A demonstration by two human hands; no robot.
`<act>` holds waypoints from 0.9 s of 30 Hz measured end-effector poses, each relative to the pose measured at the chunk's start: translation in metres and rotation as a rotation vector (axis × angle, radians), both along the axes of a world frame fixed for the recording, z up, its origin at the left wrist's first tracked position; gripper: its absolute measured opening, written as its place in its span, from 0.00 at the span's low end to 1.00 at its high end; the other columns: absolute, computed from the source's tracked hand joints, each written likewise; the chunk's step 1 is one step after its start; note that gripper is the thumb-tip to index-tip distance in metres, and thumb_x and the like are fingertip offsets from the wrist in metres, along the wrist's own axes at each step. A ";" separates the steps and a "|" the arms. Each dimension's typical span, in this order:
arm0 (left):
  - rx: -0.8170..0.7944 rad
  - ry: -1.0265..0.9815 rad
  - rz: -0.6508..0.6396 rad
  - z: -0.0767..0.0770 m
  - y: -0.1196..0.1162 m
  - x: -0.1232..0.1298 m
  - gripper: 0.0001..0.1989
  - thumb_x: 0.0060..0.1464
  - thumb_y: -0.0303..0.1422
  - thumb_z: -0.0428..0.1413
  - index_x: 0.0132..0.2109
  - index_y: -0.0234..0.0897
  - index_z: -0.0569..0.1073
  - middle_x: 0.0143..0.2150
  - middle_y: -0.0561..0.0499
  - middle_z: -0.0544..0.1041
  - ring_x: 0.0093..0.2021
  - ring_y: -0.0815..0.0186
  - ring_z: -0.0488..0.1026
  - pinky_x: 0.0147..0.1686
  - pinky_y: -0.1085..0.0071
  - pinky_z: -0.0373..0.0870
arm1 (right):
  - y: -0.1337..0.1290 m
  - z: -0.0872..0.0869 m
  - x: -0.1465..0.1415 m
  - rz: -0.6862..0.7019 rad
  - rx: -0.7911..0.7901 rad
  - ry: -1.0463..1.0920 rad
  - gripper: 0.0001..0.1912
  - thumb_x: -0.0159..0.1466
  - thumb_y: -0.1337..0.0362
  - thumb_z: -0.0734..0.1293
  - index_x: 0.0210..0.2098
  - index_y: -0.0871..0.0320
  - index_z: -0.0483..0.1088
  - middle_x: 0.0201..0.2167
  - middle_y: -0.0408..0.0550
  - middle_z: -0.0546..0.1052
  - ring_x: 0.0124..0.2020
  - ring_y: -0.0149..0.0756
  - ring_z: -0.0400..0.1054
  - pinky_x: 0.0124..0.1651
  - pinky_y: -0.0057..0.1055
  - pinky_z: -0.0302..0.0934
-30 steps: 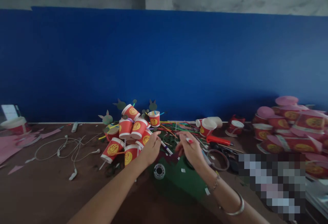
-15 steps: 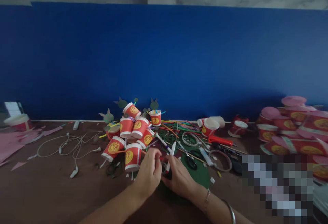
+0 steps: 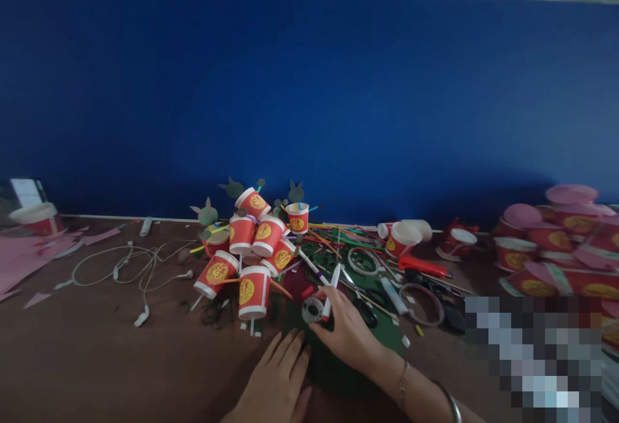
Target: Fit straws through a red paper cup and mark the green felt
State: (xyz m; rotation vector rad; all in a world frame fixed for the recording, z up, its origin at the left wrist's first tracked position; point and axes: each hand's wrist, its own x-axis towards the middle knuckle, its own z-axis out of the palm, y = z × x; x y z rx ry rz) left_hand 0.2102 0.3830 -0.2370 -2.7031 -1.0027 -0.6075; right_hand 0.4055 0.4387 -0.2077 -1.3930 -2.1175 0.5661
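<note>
My right hand [image 3: 349, 327] is closed around a white marker [image 3: 331, 291] with a red lower end, its white end pointing up and away. Its fingertips are beside a small roll of clear tape [image 3: 313, 311]; whether they touch the roll, I cannot tell. A small red piece [image 3: 308, 291] lies just behind the roll. My left hand [image 3: 279, 378] rests palm down, fingers stretched out, at the left edge of a dark green sheet [image 3: 338, 371]. Nothing shows in it. In front of it stands a cluster of red paper cups [image 3: 254, 292] joined with sticks.
Scissors [image 3: 365, 310], a glue tube [image 3: 394, 296], tape rings [image 3: 363, 260] and a red-handled tool [image 3: 423, 267] lie to the right. Stacked cups with pink discs [image 3: 573, 194] stand far right. White earphones [image 3: 142, 315] and pink paper [image 3: 29, 262] are at left. A blue panel [image 3: 309, 100] stands behind.
My left hand has pulled back from beside my right hand and now lies flat nearer me. The tape roll and red piece are more exposed. The view has tipped slightly down.
</note>
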 end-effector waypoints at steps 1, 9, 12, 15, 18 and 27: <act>-0.005 -0.013 -0.001 0.000 -0.001 0.000 0.20 0.58 0.34 0.51 0.56 0.30 0.65 0.53 0.41 0.73 0.54 0.55 0.69 0.51 0.59 0.71 | -0.004 0.001 0.000 0.027 -0.006 -0.012 0.20 0.54 0.71 0.66 0.45 0.58 0.60 0.43 0.49 0.71 0.47 0.41 0.64 0.51 0.40 0.61; -0.152 -0.148 0.029 0.003 -0.004 0.003 0.16 0.50 0.23 0.51 0.48 0.33 0.64 0.50 0.39 0.72 0.51 0.55 0.72 0.47 0.60 0.74 | -0.015 -0.002 -0.001 0.069 -0.017 -0.067 0.17 0.57 0.70 0.66 0.45 0.59 0.61 0.42 0.51 0.71 0.45 0.42 0.64 0.48 0.41 0.62; -0.185 -0.153 0.009 0.005 -0.003 0.003 0.17 0.49 0.22 0.52 0.48 0.33 0.64 0.49 0.40 0.72 0.50 0.54 0.72 0.47 0.59 0.75 | -0.014 -0.002 -0.001 0.052 -0.040 -0.080 0.19 0.55 0.71 0.67 0.46 0.59 0.61 0.43 0.51 0.70 0.46 0.43 0.64 0.50 0.42 0.61; -0.203 -0.162 0.006 0.007 -0.003 0.003 0.20 0.48 0.21 0.52 0.49 0.32 0.62 0.49 0.38 0.71 0.50 0.53 0.71 0.46 0.58 0.75 | -0.014 -0.002 0.000 0.041 -0.072 -0.073 0.20 0.55 0.71 0.67 0.46 0.59 0.61 0.44 0.52 0.70 0.47 0.44 0.63 0.51 0.43 0.61; -0.257 -0.211 0.025 0.012 -0.002 0.003 0.22 0.49 0.20 0.51 0.52 0.34 0.60 0.51 0.38 0.69 0.51 0.53 0.70 0.47 0.55 0.74 | -0.015 -0.003 0.003 0.050 -0.068 -0.046 0.23 0.53 0.70 0.68 0.47 0.60 0.60 0.44 0.52 0.70 0.48 0.44 0.63 0.51 0.42 0.61; -0.634 -0.714 0.185 0.011 0.022 0.024 0.25 0.45 0.17 0.48 0.52 0.36 0.59 0.46 0.44 0.69 0.47 0.60 0.69 0.49 0.59 0.71 | -0.014 -0.009 0.007 0.077 -0.021 0.038 0.23 0.54 0.73 0.63 0.49 0.58 0.57 0.47 0.53 0.69 0.50 0.42 0.63 0.54 0.41 0.60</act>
